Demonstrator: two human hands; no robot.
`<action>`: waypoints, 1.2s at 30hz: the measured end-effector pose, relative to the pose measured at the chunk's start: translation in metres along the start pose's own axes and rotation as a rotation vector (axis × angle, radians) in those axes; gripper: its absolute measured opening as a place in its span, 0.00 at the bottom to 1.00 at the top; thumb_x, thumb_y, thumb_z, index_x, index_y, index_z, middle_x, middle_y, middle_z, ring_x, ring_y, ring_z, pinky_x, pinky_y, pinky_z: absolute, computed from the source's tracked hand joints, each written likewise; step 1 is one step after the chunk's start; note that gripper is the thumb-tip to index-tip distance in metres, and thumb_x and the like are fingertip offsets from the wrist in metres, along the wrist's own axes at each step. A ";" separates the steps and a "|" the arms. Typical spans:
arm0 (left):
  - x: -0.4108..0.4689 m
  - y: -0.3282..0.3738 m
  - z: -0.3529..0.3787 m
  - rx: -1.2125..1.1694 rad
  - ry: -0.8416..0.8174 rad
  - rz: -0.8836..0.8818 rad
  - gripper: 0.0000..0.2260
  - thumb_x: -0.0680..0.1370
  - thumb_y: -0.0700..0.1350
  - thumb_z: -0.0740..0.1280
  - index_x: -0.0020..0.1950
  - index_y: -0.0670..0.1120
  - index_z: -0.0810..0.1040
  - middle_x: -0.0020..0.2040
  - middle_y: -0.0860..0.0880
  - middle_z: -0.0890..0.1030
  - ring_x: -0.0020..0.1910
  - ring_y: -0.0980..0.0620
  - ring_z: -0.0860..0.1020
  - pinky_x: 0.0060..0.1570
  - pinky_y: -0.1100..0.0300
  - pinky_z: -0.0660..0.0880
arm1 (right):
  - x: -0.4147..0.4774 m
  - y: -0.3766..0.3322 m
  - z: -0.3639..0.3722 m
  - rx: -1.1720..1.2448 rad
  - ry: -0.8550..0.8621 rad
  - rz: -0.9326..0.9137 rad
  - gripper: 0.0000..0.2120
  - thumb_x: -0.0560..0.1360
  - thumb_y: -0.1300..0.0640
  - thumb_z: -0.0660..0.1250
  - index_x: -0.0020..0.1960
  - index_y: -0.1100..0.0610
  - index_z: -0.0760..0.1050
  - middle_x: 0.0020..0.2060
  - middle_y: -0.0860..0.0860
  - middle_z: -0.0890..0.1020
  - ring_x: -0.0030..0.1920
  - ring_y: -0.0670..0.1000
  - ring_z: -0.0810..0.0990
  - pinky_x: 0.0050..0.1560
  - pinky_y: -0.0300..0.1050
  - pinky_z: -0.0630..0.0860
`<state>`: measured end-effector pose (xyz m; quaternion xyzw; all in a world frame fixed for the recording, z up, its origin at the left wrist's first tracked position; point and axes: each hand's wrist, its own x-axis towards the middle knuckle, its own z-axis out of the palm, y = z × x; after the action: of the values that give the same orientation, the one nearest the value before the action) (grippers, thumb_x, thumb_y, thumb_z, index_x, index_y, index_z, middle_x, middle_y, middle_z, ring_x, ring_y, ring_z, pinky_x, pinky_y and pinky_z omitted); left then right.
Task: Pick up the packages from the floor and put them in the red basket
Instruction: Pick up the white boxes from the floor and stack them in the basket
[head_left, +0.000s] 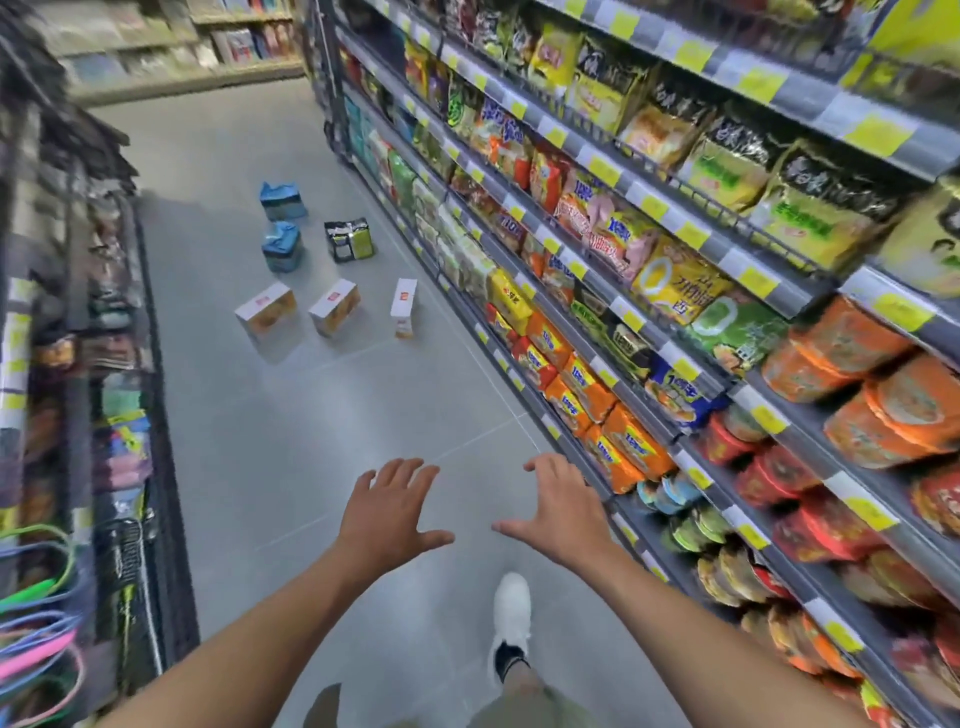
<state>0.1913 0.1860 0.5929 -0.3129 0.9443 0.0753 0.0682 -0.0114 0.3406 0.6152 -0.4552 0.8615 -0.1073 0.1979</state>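
Left hand (387, 512), right hand (558, 512) are hovering empty, fingers splayed wide; apparently readying for white-and-orange cardboard boxes (335, 309) at eleven o'clock.

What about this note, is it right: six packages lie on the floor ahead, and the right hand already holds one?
No. In the head view the right hand is open and holds nothing. The six packages do lie on the floor ahead.
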 end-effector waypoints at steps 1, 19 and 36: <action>0.013 -0.004 -0.003 -0.001 0.007 -0.012 0.43 0.67 0.77 0.62 0.75 0.54 0.67 0.74 0.50 0.71 0.74 0.47 0.68 0.68 0.45 0.68 | 0.017 0.000 -0.003 0.002 -0.004 -0.012 0.44 0.60 0.24 0.66 0.68 0.47 0.65 0.64 0.44 0.69 0.67 0.50 0.69 0.63 0.52 0.73; 0.193 -0.053 -0.067 -0.049 0.135 -0.279 0.40 0.71 0.74 0.63 0.77 0.53 0.65 0.76 0.50 0.69 0.74 0.48 0.67 0.69 0.48 0.67 | 0.272 -0.011 -0.075 -0.051 -0.033 -0.235 0.44 0.62 0.25 0.69 0.69 0.50 0.67 0.64 0.47 0.72 0.67 0.52 0.71 0.63 0.53 0.74; 0.281 -0.306 -0.109 -0.085 0.169 -0.444 0.41 0.69 0.75 0.64 0.75 0.52 0.69 0.73 0.49 0.73 0.72 0.46 0.71 0.66 0.47 0.71 | 0.486 -0.218 -0.057 -0.078 -0.050 -0.323 0.43 0.64 0.26 0.72 0.70 0.50 0.67 0.64 0.49 0.72 0.66 0.54 0.72 0.62 0.53 0.74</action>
<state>0.1427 -0.2399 0.6199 -0.5206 0.8507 0.0717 -0.0096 -0.1208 -0.1834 0.6278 -0.5978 0.7753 -0.0928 0.1816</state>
